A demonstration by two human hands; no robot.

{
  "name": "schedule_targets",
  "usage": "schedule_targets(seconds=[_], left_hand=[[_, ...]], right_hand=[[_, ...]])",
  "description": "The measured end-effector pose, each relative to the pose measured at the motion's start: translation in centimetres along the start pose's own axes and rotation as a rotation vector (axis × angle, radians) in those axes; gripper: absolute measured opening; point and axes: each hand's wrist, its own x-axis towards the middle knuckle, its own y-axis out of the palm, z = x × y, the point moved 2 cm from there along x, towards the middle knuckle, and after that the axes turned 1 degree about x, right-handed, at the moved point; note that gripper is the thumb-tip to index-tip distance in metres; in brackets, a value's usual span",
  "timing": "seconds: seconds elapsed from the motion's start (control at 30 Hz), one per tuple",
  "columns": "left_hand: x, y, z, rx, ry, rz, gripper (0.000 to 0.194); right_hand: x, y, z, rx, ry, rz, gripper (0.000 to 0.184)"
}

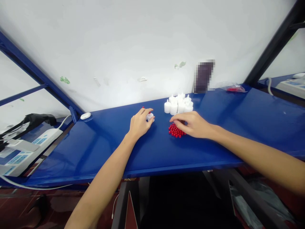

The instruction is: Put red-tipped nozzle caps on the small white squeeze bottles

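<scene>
My left hand [139,123] is curled round a small white bottle [150,117] on the blue table, thumb on the near side and fingers on the far side. Bits of red show just beyond those fingers, partly hidden. My right hand [193,124] hovers at a pile of small red caps [175,131], its thumb and fingertips pinched together. Whatever lies between those fingertips is too small to make out, and the hand covers part of the pile. Behind it stands a cluster of several white bottles [180,105] with narrow nozzle tips.
At the table's back left lies a white oval object [85,115]. A clear bag with red pieces [235,88] rests at the back right, near a dark pixelated object [203,77] against the wall. Power strips [35,149] sit on the left. Blue frame posts [57,92] flank the table [107,143].
</scene>
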Motion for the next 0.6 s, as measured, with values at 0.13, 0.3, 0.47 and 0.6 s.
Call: schedule_targets(seconds=[0.13,0.3,0.47,0.6], left_hand=[[0.1,-0.1,0.0,0.002,-0.027,-0.020,0.024],[-0.1,-0.7,-1.1,-0.073,0.044,-0.119,0.016],[0.4,-0.4,-3.8,-0.193,0.129,-0.014,0.012],[2.7,1.0,-6.0,-0.263,0.130,0.187,0.011]], right_hand=[[0.2,-0.5,1.3,0.041,0.012,-0.016,0.025],[-3.2,0.2,9.7,0.217,-0.119,0.273,0.008],[-11.3,4.9,13.2,0.292,-0.114,0.962,0.019],[-15.2,8.5,10.2,0.354,0.185,1.166,0.047]])
